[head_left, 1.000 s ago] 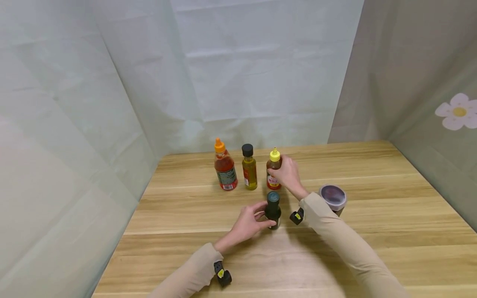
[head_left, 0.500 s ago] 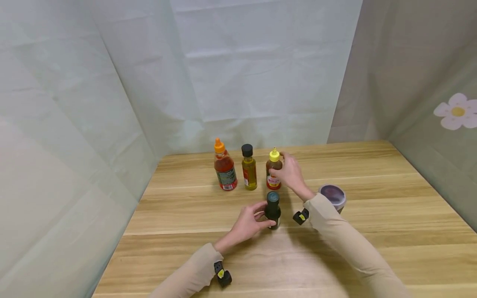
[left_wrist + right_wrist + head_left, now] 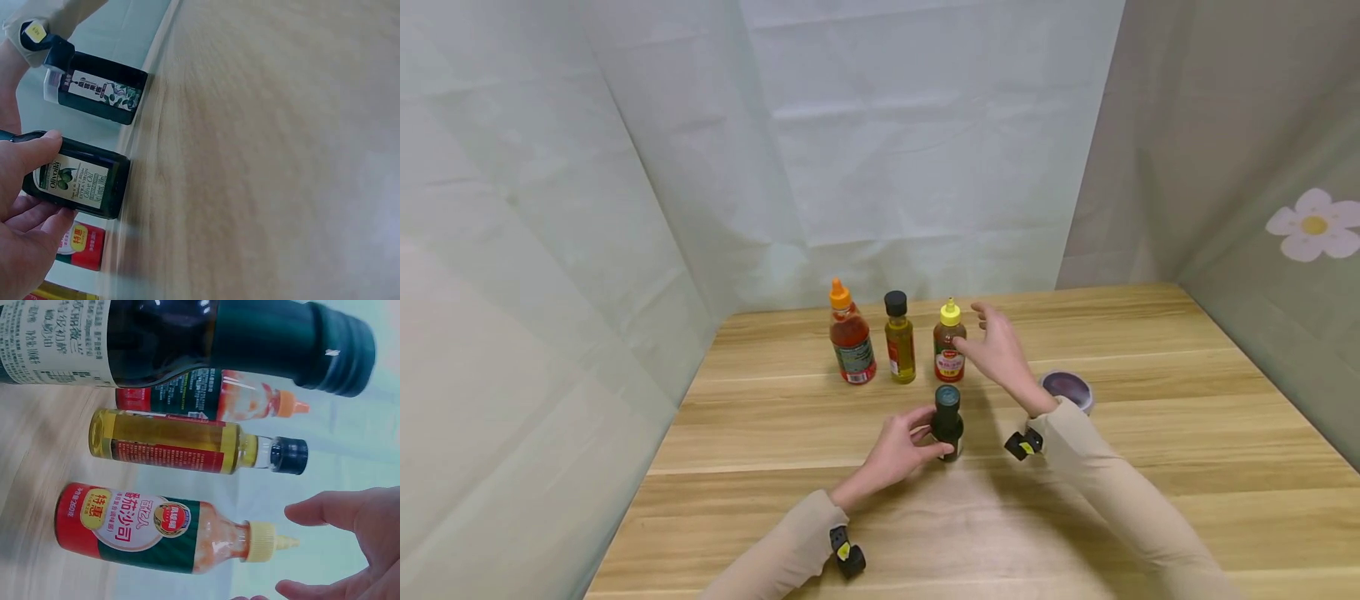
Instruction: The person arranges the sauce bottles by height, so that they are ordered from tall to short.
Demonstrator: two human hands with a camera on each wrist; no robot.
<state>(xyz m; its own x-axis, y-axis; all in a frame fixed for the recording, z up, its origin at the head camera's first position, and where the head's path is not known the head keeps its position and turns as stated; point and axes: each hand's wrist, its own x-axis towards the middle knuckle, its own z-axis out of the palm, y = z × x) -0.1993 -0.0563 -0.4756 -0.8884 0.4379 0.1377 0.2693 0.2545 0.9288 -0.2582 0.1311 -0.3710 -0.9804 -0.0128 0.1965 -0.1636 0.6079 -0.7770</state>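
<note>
Dark-green bottle: near, grasped by left hand.
Yellow-capped bottle: far, left of right hand.
Right fingers: parted, released.

Dark green bottle, yellow-capped sauce bottle

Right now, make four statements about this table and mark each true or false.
1. The black-capped glass bottle of yellow liquid stands between the orange-capped red plastic bottle and the yellow-capped red plastic bottle. True.
2. The orange-capped red plastic bottle lies on its side. False: it's upright.
3. Your left hand holds the dark green glass bottle. True.
4. That dark green glass bottle is behind the yellow-capped one. False: it's nearer you.
</note>
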